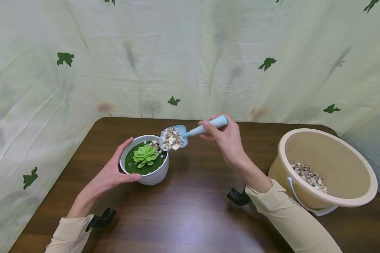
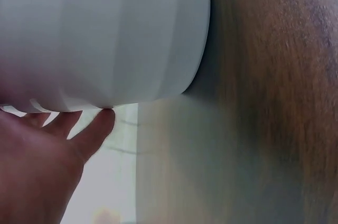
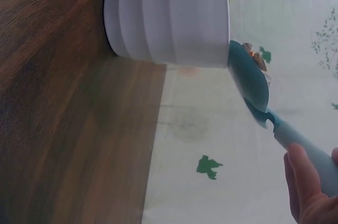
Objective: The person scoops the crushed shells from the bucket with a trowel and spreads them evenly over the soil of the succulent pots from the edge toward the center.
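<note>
My right hand (image 1: 226,138) grips the light-blue handle of a small toy shovel (image 1: 202,129) heaped with shells (image 1: 172,139). In the right wrist view the shovel's blade (image 3: 248,76) tilts against the rim of a white ribbed flowerpot (image 3: 174,18). A green succulent (image 1: 145,155) sits in the pot on a dark green mossy surface, with some shells lying at its upper right. On the pot's left side, my left hand (image 1: 118,168) holds it between the thumb at the front and the fingers at the back. The pot stands on the table (image 2: 264,102).
A large beige bucket (image 1: 329,137) with a pale handle stands at the right, a layer of shells (image 1: 308,175) in its bottom. Behind the brown table hangs a pale curtain (image 1: 190,63) with green leaf shapes. Dark wrist devices (image 1: 102,218) sit at both cuffs.
</note>
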`<state>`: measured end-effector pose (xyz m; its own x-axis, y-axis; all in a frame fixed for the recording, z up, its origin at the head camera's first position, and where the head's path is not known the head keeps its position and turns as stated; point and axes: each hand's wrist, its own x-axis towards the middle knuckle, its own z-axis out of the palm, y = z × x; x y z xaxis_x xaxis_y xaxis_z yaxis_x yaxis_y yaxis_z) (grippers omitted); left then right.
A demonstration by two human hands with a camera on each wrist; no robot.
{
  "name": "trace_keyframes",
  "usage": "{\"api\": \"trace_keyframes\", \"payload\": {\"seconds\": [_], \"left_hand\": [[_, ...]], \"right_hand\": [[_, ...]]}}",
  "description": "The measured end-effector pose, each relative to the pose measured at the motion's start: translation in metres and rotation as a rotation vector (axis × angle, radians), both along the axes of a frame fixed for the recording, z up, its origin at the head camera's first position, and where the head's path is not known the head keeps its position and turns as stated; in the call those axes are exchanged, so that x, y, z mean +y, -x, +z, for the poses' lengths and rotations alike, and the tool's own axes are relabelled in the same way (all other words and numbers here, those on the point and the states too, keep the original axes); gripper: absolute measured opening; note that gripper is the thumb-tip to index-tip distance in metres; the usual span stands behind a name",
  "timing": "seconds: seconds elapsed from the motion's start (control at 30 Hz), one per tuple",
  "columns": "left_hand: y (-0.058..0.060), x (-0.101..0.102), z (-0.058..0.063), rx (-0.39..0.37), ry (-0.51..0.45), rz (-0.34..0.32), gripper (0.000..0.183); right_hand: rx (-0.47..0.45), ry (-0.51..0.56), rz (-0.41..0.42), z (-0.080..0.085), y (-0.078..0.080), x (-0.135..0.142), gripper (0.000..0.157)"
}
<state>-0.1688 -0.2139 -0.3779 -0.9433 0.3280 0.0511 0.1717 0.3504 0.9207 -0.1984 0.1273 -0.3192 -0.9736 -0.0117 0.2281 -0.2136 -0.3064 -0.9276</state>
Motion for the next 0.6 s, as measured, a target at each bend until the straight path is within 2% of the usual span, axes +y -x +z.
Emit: {"api": "trace_keyframes", "payload": {"seconds": [0.33, 0.6], "left_hand": [[0.0007, 0.0005, -0.0017, 0.026, 0.017, 0.003, 0.11], [-0.0027, 0.0013, 0.0002, -0.012, -0.109, -0.028, 0.101]], "right_hand": [[0.039, -0.033, -0.014, 0.003, -0.0046, -0.0022, 0.023], [0.048, -0.061, -0.019, 0.005, -0.008, -0.0022, 0.024]]}}
